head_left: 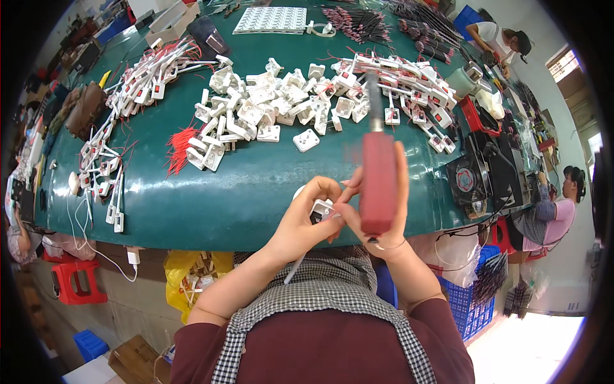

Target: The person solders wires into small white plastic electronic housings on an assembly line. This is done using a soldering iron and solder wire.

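Red tool (378, 182); black-and-white checked apron (326, 297)

A wide indoor workroom, curved by the lens and dark around the rim. A broad table (256, 221) with a glossy green top stretches across the room, pale patches of light reflecting off its surface. Beneath its front edge lies a greyish-beige floor (144, 307). On the left stands a red plastic stool (80, 283); a second red stool (502, 235) shows partly on the right. A pale wall (542, 38) rises at the upper right, with a window (565, 66) in it. Glaring white light (531, 352) floods the lower right.
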{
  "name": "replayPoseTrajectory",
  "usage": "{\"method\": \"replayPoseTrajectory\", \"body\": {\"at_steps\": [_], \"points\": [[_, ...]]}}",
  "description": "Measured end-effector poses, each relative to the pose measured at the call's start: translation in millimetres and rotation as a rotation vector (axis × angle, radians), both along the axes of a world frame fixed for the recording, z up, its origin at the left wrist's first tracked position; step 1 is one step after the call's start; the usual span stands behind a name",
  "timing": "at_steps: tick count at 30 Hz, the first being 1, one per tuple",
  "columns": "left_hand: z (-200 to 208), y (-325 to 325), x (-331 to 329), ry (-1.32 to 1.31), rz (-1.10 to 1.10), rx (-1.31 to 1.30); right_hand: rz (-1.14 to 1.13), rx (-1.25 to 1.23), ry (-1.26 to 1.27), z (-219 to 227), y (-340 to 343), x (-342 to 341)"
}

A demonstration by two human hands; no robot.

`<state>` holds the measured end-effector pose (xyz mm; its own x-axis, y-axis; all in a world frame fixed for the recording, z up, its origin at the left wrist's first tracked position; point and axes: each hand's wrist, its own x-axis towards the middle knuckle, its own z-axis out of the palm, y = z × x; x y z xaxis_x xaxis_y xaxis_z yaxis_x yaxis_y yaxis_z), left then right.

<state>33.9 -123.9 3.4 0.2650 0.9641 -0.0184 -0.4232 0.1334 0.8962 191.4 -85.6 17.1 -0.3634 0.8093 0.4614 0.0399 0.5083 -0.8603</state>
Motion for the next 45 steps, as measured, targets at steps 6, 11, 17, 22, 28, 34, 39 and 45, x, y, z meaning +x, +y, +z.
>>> {"method": "replayPoseTrajectory", "body": {"at_steps": [6, 11, 17, 22, 28, 34, 39, 45], "points": [[11.0, 0.5, -17.1, 0.004, -0.007, -0.170, 0.046, -0.068, 0.110, 1.7, -5.3, 0.3], [28.7, -1.1, -37.5, 0.172, -0.072, -0.144, 0.096, -0.109, 0.188, 1.6, -12.9, -7.9], [16.9, 0.8, -47.3, 0.735, 0.268, 0.082, 0.104, -0.256, 0.220, -7.3, -12.8, 13.1], [-2.0, 5.8, -29.5, 0.902, 0.383, 0.243, 0.188, -0.540, 0.243, -18.8, -29.5, 45.5], [-16.7, 0.9, -14.9, 1.093, 0.441, 0.298, 0.036, -0.648, 0.182, -14.8, -70.0, 74.8], [-25.4, 0.3, -8.5, 1.182, 0.565, 0.456, 0.059, -0.637, -0.069, -16.6, -91.3, 101.5], [-31.2, -0.4, -8.2, 1.195, 0.635, 0.538, 0.020, -0.611, -0.069, -19.9, -97.7, 97.1], [-32.8, -1.4, -7.9, 1.180, 0.653, 0.554, -0.004, -0.646, -0.056, -25.1, -98.5, 94.6]]}}
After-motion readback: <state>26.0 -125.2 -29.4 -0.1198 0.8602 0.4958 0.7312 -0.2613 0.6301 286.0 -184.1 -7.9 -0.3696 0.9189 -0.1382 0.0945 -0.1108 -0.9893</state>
